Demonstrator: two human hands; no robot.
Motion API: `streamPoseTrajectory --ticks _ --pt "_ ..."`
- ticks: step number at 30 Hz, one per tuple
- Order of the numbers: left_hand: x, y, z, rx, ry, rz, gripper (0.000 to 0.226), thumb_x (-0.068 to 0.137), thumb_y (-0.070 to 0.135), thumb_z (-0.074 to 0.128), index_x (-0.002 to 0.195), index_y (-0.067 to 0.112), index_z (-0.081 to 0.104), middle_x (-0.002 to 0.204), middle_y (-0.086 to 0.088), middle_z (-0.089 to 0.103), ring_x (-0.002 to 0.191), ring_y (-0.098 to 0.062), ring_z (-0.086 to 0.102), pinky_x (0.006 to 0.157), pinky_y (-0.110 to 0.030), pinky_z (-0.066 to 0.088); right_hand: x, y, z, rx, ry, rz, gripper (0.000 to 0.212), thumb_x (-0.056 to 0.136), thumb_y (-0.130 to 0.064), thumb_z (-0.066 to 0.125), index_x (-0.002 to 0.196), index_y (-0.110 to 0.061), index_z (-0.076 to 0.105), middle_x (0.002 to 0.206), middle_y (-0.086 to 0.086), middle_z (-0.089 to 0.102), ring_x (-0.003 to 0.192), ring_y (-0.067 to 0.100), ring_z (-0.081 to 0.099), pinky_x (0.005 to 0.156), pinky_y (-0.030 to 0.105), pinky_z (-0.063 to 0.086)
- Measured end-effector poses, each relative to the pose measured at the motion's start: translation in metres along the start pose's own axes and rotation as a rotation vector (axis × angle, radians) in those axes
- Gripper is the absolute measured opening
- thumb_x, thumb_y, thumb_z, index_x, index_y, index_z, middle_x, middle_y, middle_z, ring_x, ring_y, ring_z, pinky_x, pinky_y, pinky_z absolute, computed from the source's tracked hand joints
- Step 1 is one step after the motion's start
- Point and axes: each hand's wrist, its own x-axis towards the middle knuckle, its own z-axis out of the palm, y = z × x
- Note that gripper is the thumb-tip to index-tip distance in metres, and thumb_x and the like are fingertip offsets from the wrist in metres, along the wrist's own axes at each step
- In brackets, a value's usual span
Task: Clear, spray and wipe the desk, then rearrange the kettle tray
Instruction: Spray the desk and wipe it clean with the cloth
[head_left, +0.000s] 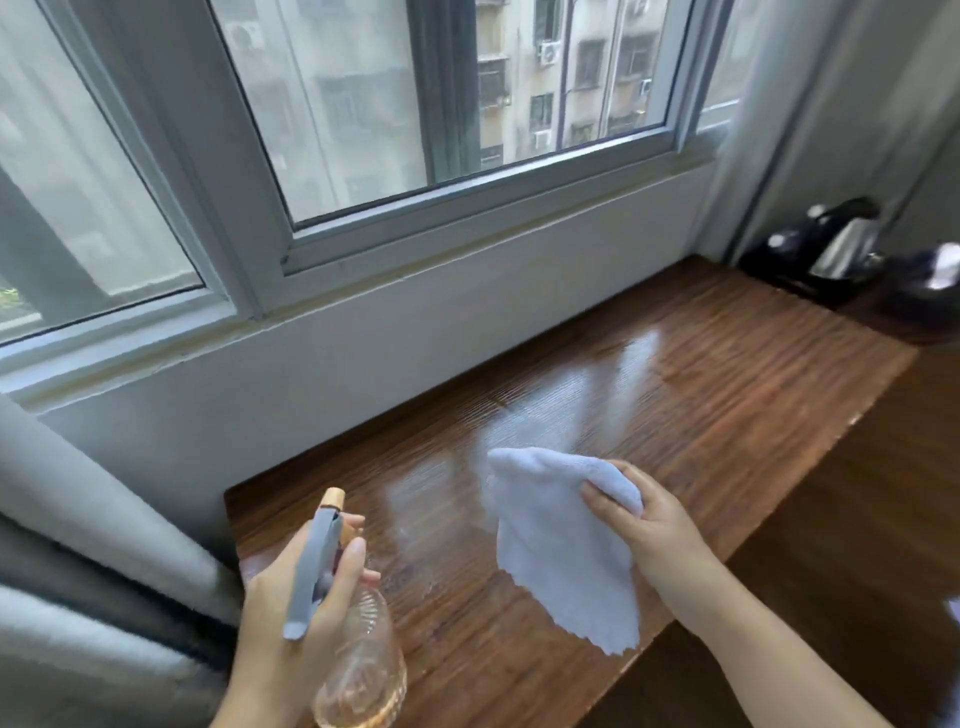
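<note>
My left hand (280, 618) grips a clear spray bottle (358, 670) with a grey trigger head, held above the near left end of the wooden desk (727, 395). My right hand (644, 519) pinches a pale blue cloth (561, 545), which hangs down over the desk's middle. Wet, shiny streaks lie on the wood beyond the cloth. At the far right end a steel kettle (844, 244) stands on a dark tray (789, 283).
A white wall and a window run along the desk's back edge. Grey curtains hang at the left (78, 571) and at the far right corner. A dark rounded object (924, 296) with a white patch sits beside the kettle, blurred.
</note>
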Motion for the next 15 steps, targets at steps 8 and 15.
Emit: streamPoseTrajectory --ticks 8,15 --pt "0.037 0.063 0.146 -0.067 -0.106 0.060 0.022 0.075 0.059 0.055 0.095 0.055 0.062 0.079 0.019 0.076 0.069 -0.005 0.075 0.066 -0.029 0.056 0.017 -0.019 -0.151 0.041 0.180 -0.021 0.025 0.083 -0.024 0.066 0.104 -0.009 0.066 0.097 0.009 0.071 0.085 0.012 0.068 0.069 0.020 0.054" --pt "0.063 0.137 0.303 -0.059 -0.109 0.064 0.015 0.097 0.021 0.061 0.094 0.035 0.058 0.069 -0.004 0.074 0.069 0.005 0.069 0.058 -0.003 0.046 0.063 -0.042 -0.308 -0.030 0.181 -0.038 0.023 0.086 -0.029 0.064 0.105 -0.016 0.066 0.097 0.003 0.071 0.088 0.013 0.069 0.071 0.021 0.056"
